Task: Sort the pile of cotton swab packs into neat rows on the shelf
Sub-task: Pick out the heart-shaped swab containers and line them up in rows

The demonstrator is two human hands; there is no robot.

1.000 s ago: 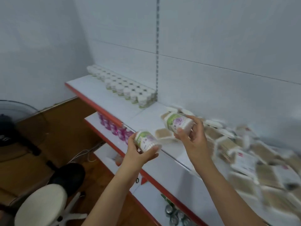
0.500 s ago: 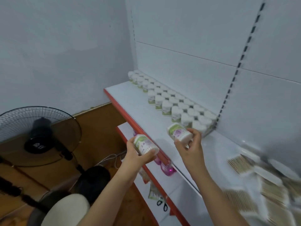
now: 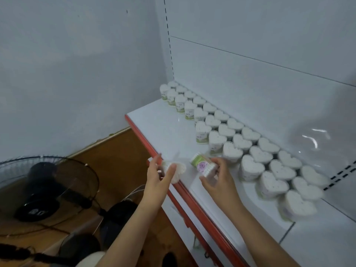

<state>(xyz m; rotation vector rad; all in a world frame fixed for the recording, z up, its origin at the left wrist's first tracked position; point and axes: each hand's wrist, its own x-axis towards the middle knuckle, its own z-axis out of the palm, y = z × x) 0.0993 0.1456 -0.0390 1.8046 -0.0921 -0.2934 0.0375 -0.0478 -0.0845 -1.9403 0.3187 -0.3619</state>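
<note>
Nearest of all, two bare forearms reach up from the bottom edge toward the shelf (image 3: pixel 163 124). The left hand (image 3: pixel 157 177) hovers at the shelf's red front edge (image 3: pixel 194 201), thumb and fingers curled around a white cotton swab pack (image 3: pixel 176 170) whose swab-tip end faces the camera. Just to its right, over the white shelf surface, the right hand (image 3: pixel 218 179) grips a second pack (image 3: pixel 204 165), tilted on its side so the green-and-pink label shows, fingers wrapped over its far end and thumb beneath.

Beyond the right hand and touching distance from its pack stand the rows of heart-shaped packs (image 3: pixel 256 157), upright and close together, about three deep, running diagonally from far behind the left hand to the right of the right hand along the white back panel (image 3: pixel 250 83). The nearest packs at the right end are blurred.

Below and left of the left hand, on the wooden floor (image 3: pixel 119 147), stands a black pedestal fan (image 3: pixel 44 189), with a dark stool (image 3: pixel 119 212) nearer the forearm. A lower shelf (image 3: pixel 173 207) shows under the red edge, its contents too unclear to tell.
</note>
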